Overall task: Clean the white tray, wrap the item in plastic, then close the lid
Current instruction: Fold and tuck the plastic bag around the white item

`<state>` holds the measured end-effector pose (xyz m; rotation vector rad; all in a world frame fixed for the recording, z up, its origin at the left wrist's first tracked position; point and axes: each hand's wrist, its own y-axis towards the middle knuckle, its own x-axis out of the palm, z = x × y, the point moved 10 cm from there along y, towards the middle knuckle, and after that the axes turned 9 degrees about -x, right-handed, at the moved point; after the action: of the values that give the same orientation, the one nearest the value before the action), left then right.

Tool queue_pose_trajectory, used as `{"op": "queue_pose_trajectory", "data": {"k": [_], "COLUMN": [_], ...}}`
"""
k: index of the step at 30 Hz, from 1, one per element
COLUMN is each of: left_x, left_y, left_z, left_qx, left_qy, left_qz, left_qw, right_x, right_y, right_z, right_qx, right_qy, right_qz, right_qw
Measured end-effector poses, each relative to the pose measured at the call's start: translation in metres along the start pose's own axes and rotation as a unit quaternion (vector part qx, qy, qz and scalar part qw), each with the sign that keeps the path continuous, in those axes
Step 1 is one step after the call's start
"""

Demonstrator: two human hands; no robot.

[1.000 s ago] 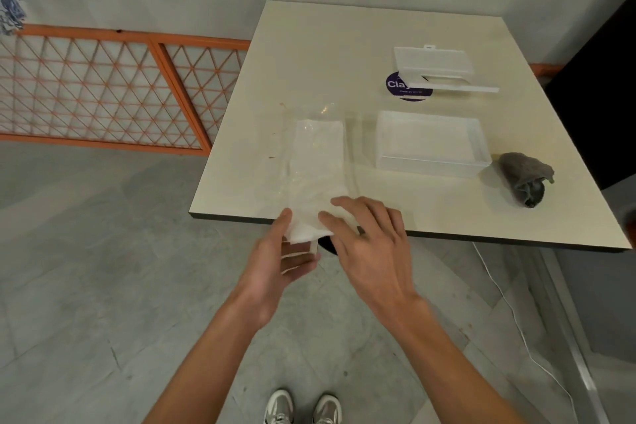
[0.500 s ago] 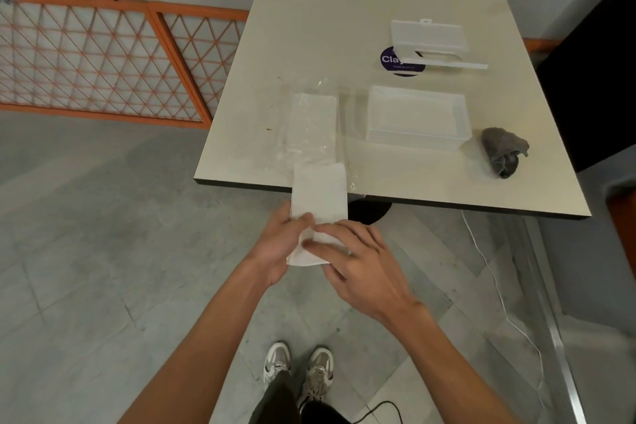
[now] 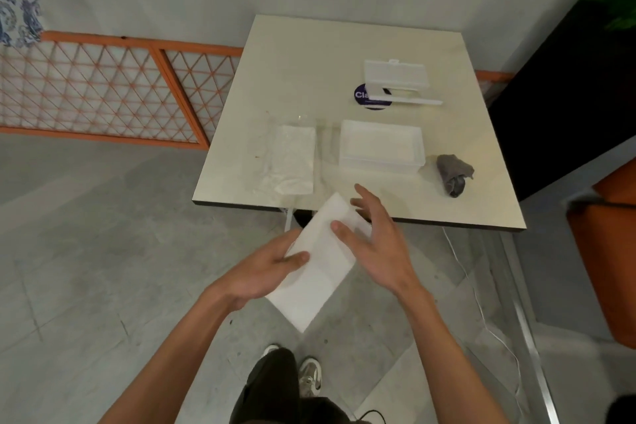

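Note:
I hold a flat white rectangular piece (image 3: 320,272) in the air below the near edge of the table (image 3: 309,62). My left hand (image 3: 265,272) grips its near left side, thumb on top. My right hand (image 3: 375,244) rests its thumb on the piece, its fingers spread and straight over the far end. A crumpled clear plastic sheet (image 3: 292,158) lies on the table's near left. A clear box (image 3: 378,165) stands to its right, with its lid (image 3: 395,74) lying further back. A grey cloth (image 3: 454,174) sits bunched to the right of the box.
A round purple sticker (image 3: 361,96) shows under the lid. An orange lattice fence (image 3: 103,86) runs along the left wall. A black cabinet (image 3: 568,96) and an orange object (image 3: 605,251) stand on the right. A white cable (image 3: 481,303) trails across the floor.
The white piece has been drawn off the table edge, out of the plastic sheet, and turned diagonally in my hands. My right hand's fingers have lifted and spread.

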<state>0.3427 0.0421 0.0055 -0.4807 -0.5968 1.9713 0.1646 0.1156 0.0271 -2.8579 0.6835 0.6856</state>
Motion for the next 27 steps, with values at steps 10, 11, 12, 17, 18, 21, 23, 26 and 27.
{"op": "queue_pose_trajectory", "data": {"k": [10,11,12,17,18,21,23,26,27], "left_x": [-0.014,-0.021,-0.028,-0.060,-0.063,-0.066,-0.067,-0.071,-0.071], "left_y": [0.058,0.070,0.082,0.142,0.154,0.186,0.207,0.241,0.252], "left_z": [0.097,0.105,0.113,0.146,0.152,0.174,0.187,0.201,0.204], "left_qx": [0.041,0.045,0.050,0.087,0.091,0.109,0.128,0.147,0.150], "left_qy": [0.084,0.090,0.097,0.144,0.158,0.208,0.233,0.250,0.256], "left_qz": [-0.044,-0.036,-0.026,0.069,0.087,0.122,0.138,0.151,0.152], "left_qw": [0.995,0.994,0.994,0.983,0.979,0.964,0.954,0.945,0.943], "right_x": [-0.068,-0.078,-0.088,-0.124,-0.130,-0.142,-0.148,-0.161,-0.165], "right_y": [0.064,0.074,0.083,0.119,0.126,0.149,0.166,0.191,0.198], "right_z": [0.005,0.009,0.015,0.037,0.037,0.040,0.044,0.053,0.057], "right_qx": [0.015,0.020,0.027,0.057,0.051,0.027,0.020,0.032,0.037], "right_qy": [0.028,0.037,0.048,0.078,0.061,-0.010,-0.055,-0.103,-0.120], "right_qz": [0.071,0.094,0.119,0.193,0.192,0.164,0.149,0.153,0.158], "right_qw": [0.997,0.995,0.991,0.977,0.978,0.986,0.987,0.982,0.979]}}
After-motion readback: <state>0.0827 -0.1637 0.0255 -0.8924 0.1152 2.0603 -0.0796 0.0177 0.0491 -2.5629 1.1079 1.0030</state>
